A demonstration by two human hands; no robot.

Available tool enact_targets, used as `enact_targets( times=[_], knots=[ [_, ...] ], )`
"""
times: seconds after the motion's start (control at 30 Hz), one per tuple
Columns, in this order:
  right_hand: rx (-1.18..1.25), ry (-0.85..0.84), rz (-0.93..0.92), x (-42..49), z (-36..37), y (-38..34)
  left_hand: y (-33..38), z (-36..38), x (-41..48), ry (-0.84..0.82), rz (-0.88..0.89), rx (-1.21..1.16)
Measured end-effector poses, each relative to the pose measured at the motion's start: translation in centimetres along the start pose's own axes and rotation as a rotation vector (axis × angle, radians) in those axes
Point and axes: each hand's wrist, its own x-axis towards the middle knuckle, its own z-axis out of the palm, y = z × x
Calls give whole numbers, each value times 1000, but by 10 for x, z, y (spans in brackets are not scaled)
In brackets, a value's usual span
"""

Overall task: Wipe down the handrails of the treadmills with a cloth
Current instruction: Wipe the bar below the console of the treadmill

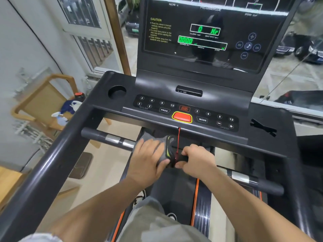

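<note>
A black treadmill handrail [97, 136] with silver pulse sensors runs across below the console. My left hand [148, 158] presses a grey cloth [166, 142] with a yellow-green mark around the middle of this bar. Just to its right, my right hand [195, 158] is closed around the same bar, beside the red safety cord [178, 140] and its dark clip. The bar's right stretch [253, 182] carries more silver sensors. The long left side rail [57, 159] slopes toward me.
The console [188, 112] with its red stop button and lit display [201, 37] stands in front. A wooden chair [43, 98] holding a spray bottle and blue cloth is at the left. The belt lies below, with my legs on it. Windows are ahead.
</note>
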Motion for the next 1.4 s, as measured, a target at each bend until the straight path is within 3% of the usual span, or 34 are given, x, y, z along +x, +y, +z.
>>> enact_targets(
  times=[0.07, 0.2, 0.23, 0.33, 0.47, 0.53, 0.63, 0.8, 0.9, 1.03, 1.1, 1.23, 1.4],
  knots=[
    [-2, 5, 7, 1, 1, -1, 0, -14, 25, -107, -4, 61],
    [90, -9, 72, 2, 0, -2, 7, -39, 75, -495, -237, 65],
    [124, -8, 89, 1, -1, -2, 11, -38, 76, -496, -268, 70],
    [151, -3, 99, 2, 1, -2, 20, -22, 44, -264, -296, 104],
    [136, -102, 56, 4, -8, -3, -3, -3, 10, 66, -203, -13],
    [165, -117, 21, 4, -22, -4, -19, -11, -1, 137, -281, 23],
    [243, -54, -60, 10, -37, -17, -45, -13, -35, 267, -526, -107],
    [299, -113, -176, 26, -28, -63, -54, -27, -52, 566, -1141, -861],
    [188, -173, -180, 39, -20, -87, -29, -23, -32, 538, -1393, -1136],
    [-9, -228, -150, 55, -18, -112, 7, 3, -3, 163, -1577, -1584],
    [-65, -240, -168, 65, -17, -118, 12, 11, 3, 65, -1618, -1802],
    [-141, -315, -103, 79, -20, -133, -23, 16, -4, 173, -1568, -1890],
    [-186, -438, -57, 89, -31, -144, -131, -22, -4, 609, -1555, -1866]
  ],
)
